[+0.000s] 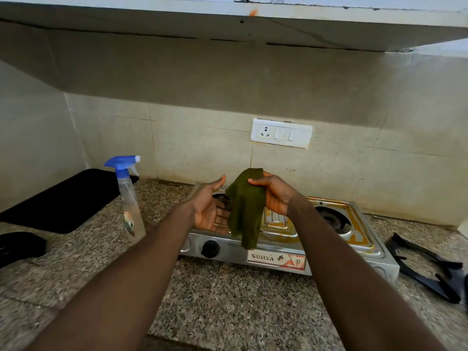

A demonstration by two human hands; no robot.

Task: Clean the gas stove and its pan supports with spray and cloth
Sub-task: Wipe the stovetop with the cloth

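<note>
A steel two-burner gas stove stands on the granite counter, its top stained orange-brown, with no pan supports on it. My right hand pinches a dark green cloth by its top, and the cloth hangs down over the stove's middle. My left hand is palm-up with fingers apart just left of the cloth, holding nothing. A clear spray bottle with a blue trigger head stands upright left of the stove. Black pan supports lie on the counter to the stove's right.
A black mat lies at the back left, and a dark object sits at the left edge. A white socket plate is on the tiled wall behind the stove. A shelf overhangs above. Speckled counter runs in front.
</note>
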